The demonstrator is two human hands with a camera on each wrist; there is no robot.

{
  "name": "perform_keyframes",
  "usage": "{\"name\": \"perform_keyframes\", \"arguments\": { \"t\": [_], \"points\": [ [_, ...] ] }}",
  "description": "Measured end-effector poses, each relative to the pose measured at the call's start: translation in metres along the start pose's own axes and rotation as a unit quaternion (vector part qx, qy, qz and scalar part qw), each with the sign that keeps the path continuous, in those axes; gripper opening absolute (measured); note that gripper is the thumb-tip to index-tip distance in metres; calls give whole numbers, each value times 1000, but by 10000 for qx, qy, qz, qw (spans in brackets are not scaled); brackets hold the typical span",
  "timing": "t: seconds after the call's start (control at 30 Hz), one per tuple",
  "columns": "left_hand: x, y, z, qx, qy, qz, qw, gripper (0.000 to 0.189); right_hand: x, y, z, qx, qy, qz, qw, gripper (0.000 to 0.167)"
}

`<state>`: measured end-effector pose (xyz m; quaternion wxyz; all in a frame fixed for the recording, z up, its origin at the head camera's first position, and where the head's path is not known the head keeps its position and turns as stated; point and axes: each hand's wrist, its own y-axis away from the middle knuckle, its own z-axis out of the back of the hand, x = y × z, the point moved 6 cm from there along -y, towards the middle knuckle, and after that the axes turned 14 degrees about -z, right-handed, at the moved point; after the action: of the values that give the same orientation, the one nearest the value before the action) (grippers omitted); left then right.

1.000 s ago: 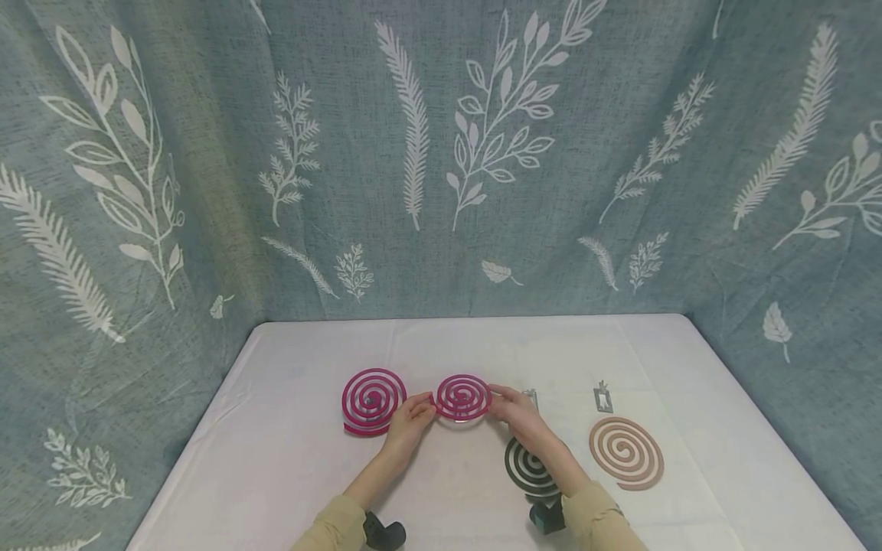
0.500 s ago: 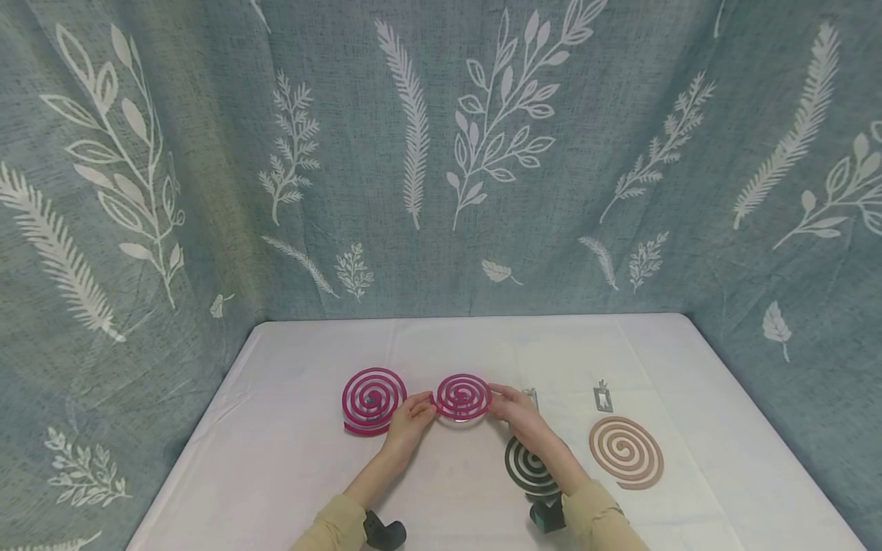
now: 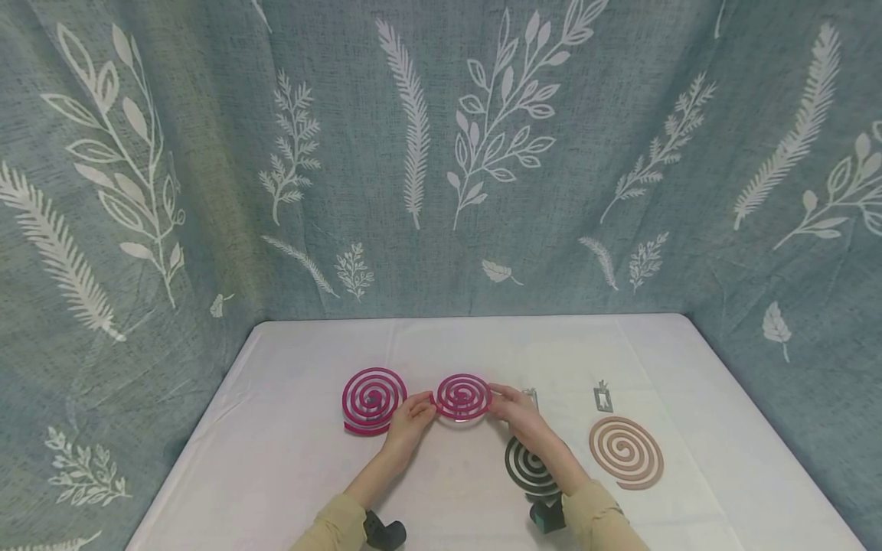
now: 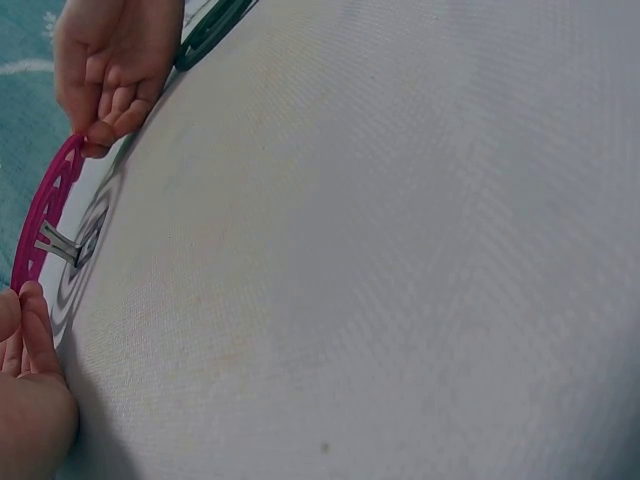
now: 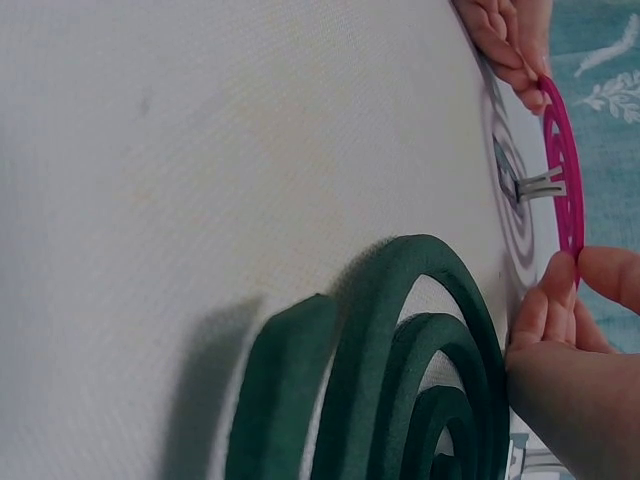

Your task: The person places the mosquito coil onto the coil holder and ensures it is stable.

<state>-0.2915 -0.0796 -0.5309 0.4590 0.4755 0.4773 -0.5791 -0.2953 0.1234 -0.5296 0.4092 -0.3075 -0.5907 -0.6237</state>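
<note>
- A magenta coil point(image 3: 462, 396) is a little below the middle of the head view. It is raised above the white counter point(image 3: 441, 490), and its shadow falls there in both wrist views.
- The left hand point(image 3: 408, 427) pinches this coil at its left edge.
- The right hand point(image 3: 518, 415) pinches the opposite edge, on the right. So neither hand is nearer: both touch the coil, and it lies between them.
- The coil is round, so it has no true long axis. In the head view it looks wider from side to side, and the line from hand to hand goes almost level across the picture.
- Between the coil and the counter there is a small metal stand point(image 4: 60, 244). Its prongs seem to meet the underside in the left wrist view. I judge this relation, coil over prongs, the important one; whether the stand carries any weight, I cannot tell.
- In the head view, a second magenta coil point(image 3: 374, 396) is just to the left of the left hand, and a green coil point(image 5: 395, 390) is partly covered by the right forearm.
</note>
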Motion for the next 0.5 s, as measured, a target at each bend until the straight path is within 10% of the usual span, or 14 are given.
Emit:
{"name": "perform_keyframes", "arguments": {
  "t": [0.5],
  "points": [
    [-1,-1,0,-28,-57,-46,10000,41,-2,-4,1,-27,0,-50,10000,56]
  ]
}}
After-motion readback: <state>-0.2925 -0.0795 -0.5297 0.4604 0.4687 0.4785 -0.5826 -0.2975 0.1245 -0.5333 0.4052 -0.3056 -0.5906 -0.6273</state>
